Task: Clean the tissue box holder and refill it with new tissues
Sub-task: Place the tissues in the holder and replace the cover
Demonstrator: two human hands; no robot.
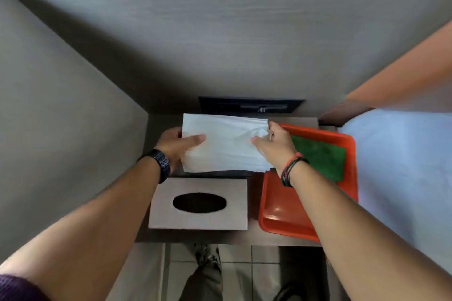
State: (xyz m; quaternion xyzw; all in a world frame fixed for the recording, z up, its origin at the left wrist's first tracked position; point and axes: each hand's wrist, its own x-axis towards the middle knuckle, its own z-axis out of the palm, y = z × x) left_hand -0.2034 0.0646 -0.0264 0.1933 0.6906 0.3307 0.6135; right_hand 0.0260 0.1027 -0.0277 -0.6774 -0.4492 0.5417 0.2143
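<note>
Tissues (226,144) between hands, beside orange tray (281,212).

I see orange tray (278,217) at right on dark counter (252,236), green cloth (320,154) lying inside it. Dark panel (249,105) on back wall. Tiled floor (264,273) below.

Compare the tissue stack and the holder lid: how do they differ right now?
The tissue stack is white and soft; the holder lid is grey-beige and rigid. The stack is held up by the left hand and right hand; the lid lies flat and untouched. The lid has an oval slot; the stack has none. Both are rectangular.
</note>
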